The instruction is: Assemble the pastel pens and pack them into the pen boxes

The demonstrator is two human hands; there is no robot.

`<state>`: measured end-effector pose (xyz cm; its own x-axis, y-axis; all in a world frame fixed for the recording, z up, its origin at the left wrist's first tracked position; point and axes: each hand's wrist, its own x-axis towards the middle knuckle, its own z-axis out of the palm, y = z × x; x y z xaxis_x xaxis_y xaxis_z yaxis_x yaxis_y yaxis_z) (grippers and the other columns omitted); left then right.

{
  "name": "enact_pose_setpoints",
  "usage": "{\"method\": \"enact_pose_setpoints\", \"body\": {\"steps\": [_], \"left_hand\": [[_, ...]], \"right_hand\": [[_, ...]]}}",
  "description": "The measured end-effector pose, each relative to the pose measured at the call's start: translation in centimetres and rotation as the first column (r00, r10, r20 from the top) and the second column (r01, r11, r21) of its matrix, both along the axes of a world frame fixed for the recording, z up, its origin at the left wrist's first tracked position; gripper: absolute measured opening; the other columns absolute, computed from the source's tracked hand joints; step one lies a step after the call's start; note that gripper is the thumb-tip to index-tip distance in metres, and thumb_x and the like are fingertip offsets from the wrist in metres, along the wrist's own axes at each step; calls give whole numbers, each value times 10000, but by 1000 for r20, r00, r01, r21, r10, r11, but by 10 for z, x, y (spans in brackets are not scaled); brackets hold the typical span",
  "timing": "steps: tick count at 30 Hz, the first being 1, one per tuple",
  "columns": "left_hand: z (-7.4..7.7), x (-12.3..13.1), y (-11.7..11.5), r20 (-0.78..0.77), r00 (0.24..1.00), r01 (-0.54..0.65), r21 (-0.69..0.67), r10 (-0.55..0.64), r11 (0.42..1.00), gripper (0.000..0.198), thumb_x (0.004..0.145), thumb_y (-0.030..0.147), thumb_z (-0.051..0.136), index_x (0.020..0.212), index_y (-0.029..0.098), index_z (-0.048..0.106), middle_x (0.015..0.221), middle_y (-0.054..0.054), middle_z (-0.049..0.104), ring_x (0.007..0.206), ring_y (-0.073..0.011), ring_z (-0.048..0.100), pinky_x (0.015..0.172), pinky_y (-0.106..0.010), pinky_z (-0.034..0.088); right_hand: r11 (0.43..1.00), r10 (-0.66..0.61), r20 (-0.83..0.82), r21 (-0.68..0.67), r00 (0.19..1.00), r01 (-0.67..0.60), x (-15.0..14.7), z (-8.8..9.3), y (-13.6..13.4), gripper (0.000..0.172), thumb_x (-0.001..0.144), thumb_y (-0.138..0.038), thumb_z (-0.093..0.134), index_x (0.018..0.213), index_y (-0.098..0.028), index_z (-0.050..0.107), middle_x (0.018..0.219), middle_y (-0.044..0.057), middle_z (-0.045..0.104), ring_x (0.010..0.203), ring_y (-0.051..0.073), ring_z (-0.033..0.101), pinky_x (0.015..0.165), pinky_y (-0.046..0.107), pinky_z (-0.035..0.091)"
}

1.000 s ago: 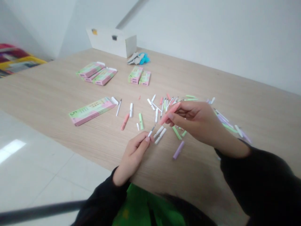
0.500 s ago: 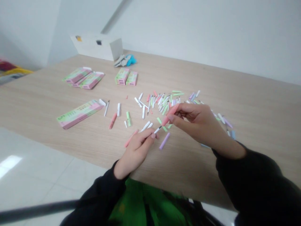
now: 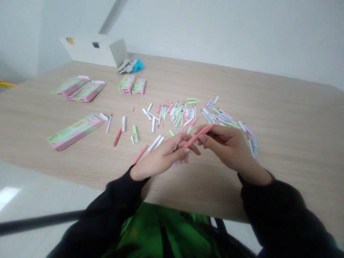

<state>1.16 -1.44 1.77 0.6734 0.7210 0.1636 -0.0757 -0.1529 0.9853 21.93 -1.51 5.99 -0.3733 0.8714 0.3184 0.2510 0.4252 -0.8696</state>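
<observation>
Both hands meet over the wooden table (image 3: 282, 118). My right hand (image 3: 228, 145) pinches a pink pen barrel (image 3: 197, 135) that slants up to the right. My left hand (image 3: 166, 156) is closed around the barrel's lower end; the white pen refill it held is hidden inside the fingers. Just behind the hands lies a scatter of several pen parts (image 3: 185, 111) in white, green, pink and purple. A loose pink barrel (image 3: 139, 154) rests on the table left of my left hand.
A long pink and green pen box (image 3: 75, 131) lies at the left, with more boxes (image 3: 77, 89) farther back and two small boxes (image 3: 131, 85) near the middle. A white carton (image 3: 94, 48) and a grey and blue cloth (image 3: 130, 65) sit by the wall.
My left hand has moved right with the white refill and met the pink barrel held by my right hand. The camera has swung, shifting everything leftward in view.
</observation>
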Motion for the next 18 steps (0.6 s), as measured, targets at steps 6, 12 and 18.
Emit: {"method": "enact_pose_setpoints", "body": {"steps": [6,12,18], "left_hand": [[-6,7,9,-162,986,26,-56,-35,998,282,1027,384,492,976,137,619,746,-1,629,560,-83,524,564,-223,422],[-12,3,6,-135,990,32,-106,-46,994,253,1024,376,523,1033,143,622,713,39,472,616,-80,437,560,-210,357],[-14,0,5,-92,983,147,-130,-159,981,209,1032,349,500,993,155,569,824,1,549,663,-93,542,622,-231,459]], "right_hand": [[997,34,-119,-69,992,-42,7,-18,-1,148,959,-258,651,879,-212,767,756,-8,688,706,111,622,651,238,492],[996,-38,-152,-80,988,27,8,-36,0,109,936,-245,675,876,-203,756,752,-6,683,705,118,610,662,249,486],[996,29,-159,-79,987,-42,11,-31,-7,130,936,-290,687,856,-197,730,777,3,697,722,130,638,670,256,507]]}}
